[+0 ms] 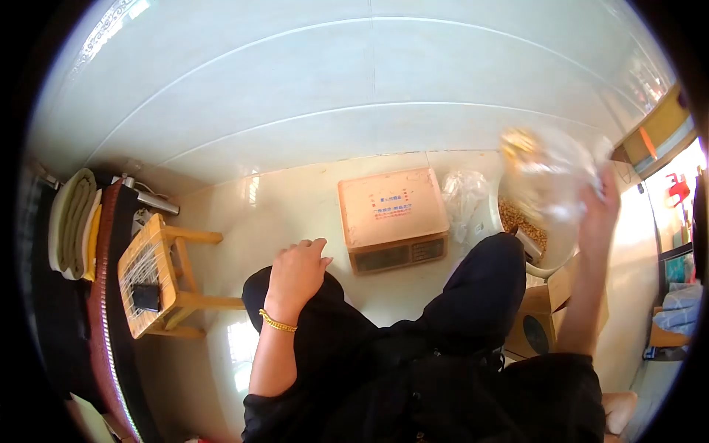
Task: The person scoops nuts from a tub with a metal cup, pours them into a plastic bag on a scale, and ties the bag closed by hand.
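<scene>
My right hand (602, 196) is closed on a clear plastic bag (550, 173), raised at the right and blurred, with something yellowish at its far left end. Under the bag stands a white bucket (493, 210) holding brown grain-like pieces (521, 219) and a metal scoop (529, 247). Over my left knee hovers my left hand (299, 269), fingers loosely bent and apart, holding nothing. Between my knees and the wall sits a scale (399, 255) with a pinkish top plate (393, 207). Crumpled clear plastic (464, 196) lies between scale and bucket.
A wooden stool (181, 301) with a dark flat object (146, 297) on it stands at the left. Near my right knee is an open cardboard box (539, 310). Pale wall panels (332, 74) rise ahead. Part of another person's bare limb (619, 410) shows at the lower right.
</scene>
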Available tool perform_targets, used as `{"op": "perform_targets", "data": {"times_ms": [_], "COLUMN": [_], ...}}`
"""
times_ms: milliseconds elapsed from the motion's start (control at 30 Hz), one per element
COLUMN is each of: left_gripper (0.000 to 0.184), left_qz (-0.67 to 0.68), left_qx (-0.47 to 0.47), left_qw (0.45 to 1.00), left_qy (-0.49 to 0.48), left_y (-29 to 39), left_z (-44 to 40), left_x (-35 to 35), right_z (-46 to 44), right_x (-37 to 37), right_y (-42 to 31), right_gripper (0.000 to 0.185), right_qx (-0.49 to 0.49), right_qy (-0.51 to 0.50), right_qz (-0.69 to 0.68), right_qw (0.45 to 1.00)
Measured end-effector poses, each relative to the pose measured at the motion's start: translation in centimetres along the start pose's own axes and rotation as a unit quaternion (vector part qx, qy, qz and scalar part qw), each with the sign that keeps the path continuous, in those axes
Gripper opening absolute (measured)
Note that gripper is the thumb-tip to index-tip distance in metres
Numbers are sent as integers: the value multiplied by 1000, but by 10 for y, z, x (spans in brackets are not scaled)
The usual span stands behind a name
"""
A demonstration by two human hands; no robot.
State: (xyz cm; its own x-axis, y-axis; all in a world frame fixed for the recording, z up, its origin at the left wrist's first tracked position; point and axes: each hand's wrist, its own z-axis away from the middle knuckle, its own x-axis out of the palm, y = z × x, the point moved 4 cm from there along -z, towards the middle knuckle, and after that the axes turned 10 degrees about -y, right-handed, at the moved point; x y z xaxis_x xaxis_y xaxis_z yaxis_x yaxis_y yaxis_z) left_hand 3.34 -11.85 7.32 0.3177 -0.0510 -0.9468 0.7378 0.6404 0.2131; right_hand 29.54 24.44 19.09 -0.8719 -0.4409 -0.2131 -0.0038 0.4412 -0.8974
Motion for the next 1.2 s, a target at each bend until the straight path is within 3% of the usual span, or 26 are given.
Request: {"op": "perform_targets", "data": {"times_ms": [67,100,200,233,300,400,467,533,600,633,733,800,833,900,933,1000,1067,1167,1200], "left_gripper": [29,29,23,23,27,25,25,25,26,26,28,27,24,21,21,21,25,27,26], "left_qz": [-16,-32,21,23,23,3,39,15,2,-16,-10,-22,-27,-35,-20,-7,-68,16,73], "left_qx": [-7,-12,39,49,3,23,39,43,55,57,50,60,75,85,98,102,91,116,146], "left_qw": [1000,999,996,996,999,997,996,997,998,998,999,998,997,995,994,994,993,993,986], "left_qy": [0,-1,74,69,41,76,70,56,41,29,9,10,21,28,32,39,-14,-20,-26], "left_y": [1,2,11,14,12,7,9,11,15,16,17,20,23,26,27,27,26,22,22], "left_z": [12,18,38,43,48,42,35,27,21,19,13,10,9,9,8,5,-1,-8,-11], "left_x": [-4,-7,-22,-24,-27,-20,-16,-11,-9,-8,-4,-3,-3,-2,0,2,10,21,25], "right_z": [10,11,31,38,51,77,103,133,164,177,211,226,230,238,245,241,238,236,244], "right_x": [-37,-77,-143,-163,-208,-277,-313,-328,-344,-344,-339,-329,-322,-303,-306,-288,-271,-254,-252], "right_y": [-30,-12,9,16,37,76,104,121,142,146,157,168,167,177,190,208,220,260,271], "right_gripper": [18,6,8,8,14,23,29,30,30,30,25,17,17,11,11,11,15,27,31], "right_qx": [-24,-19,5,11,82,131,198,179,202,203,257,409,409,441,442,345,353,378,353], "right_qy": [-19,-24,42,47,126,153,188,234,268,272,238,84,87,-47,-49,-132,-148,-288,-339], "right_qz": [104,177,383,391,507,589,578,554,419,423,378,420,420,457,457,559,544,556,515], "right_qw": [994,984,923,919,849,783,769,779,844,840,857,806,805,771,770,743,747,682,704]}}
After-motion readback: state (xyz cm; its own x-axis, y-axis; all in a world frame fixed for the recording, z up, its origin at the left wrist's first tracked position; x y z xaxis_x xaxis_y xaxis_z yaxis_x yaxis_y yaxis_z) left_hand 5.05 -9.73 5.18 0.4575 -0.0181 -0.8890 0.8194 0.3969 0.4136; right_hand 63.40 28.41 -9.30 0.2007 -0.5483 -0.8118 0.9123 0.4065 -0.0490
